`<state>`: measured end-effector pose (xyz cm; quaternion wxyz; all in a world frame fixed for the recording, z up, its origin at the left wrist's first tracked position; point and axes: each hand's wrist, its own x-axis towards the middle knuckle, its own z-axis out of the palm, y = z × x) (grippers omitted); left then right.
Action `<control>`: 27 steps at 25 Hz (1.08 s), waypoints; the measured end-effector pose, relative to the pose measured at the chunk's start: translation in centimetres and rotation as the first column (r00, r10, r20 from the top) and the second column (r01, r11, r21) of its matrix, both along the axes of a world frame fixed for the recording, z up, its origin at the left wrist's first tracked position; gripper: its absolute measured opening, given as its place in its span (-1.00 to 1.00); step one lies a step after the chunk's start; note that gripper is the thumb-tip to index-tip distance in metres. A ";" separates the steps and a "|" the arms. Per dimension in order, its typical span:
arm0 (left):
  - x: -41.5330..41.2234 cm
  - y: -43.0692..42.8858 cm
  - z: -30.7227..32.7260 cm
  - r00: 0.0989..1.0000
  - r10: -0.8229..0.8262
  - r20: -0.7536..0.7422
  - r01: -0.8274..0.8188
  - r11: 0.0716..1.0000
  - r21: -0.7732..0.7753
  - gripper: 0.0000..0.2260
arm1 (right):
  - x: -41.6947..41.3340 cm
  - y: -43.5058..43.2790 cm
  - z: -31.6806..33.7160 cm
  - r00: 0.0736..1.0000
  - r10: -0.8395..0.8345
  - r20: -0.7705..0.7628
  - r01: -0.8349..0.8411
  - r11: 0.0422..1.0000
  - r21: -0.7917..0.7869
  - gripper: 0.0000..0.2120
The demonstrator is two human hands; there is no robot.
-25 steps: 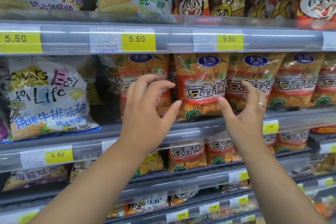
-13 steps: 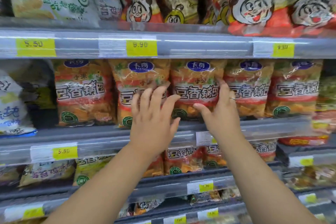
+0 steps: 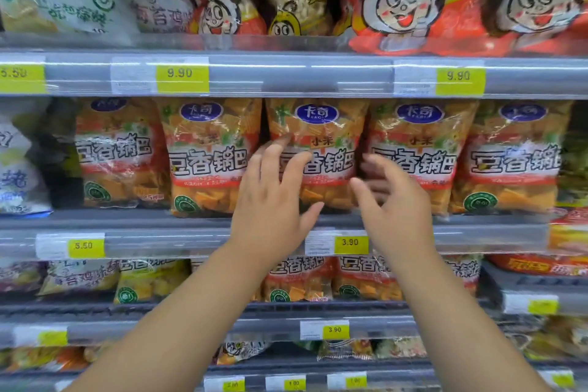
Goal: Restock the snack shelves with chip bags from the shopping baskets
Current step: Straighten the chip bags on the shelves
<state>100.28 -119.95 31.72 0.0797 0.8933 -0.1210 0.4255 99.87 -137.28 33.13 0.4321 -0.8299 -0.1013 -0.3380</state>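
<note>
Middle snack shelf (image 3: 178, 234), orange chip bag (image 3: 318, 149) upright between left hand (image 3: 270, 200) and right hand (image 3: 394, 200), grip wide, nothing held.

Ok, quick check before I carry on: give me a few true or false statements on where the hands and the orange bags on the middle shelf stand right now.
1. Both hands are in front of the middle shelf's row of orange bags. True.
2. The left hand is closed around a bag lifted clear of the shelf. False: its fingers are spread open over an orange bag standing in the row.
3. The right hand is open, fingers apart. True.
4. The yellow tag between the wrists reads 9.90. False: it reads 3.90.
5. The top shelf holds only orange bags. False: red cartoon-face bags stand there.
</note>
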 end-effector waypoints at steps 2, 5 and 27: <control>0.5 -1.9 0.0 0.996 0.026 -0.080 -0.035 0.993 -0.112 -0.26 | -0.5 -2.1 -0.2 0.975 -0.179 0.128 0.173 0.983 0.061 -0.66; 1.3 -3.9 0.3 0.986 0.011 -0.165 -0.063 0.948 -0.313 -0.09 | 0.5 -4.1 -0.3 0.923 -0.382 -0.037 0.377 0.921 -0.100 -0.31; 1.4 -15.9 0.9 0.994 -0.100 -0.054 0.086 0.972 -0.217 -0.42 | 0.7 -17.4 -0.7 0.907 -0.388 0.167 0.414 0.894 -0.170 -0.54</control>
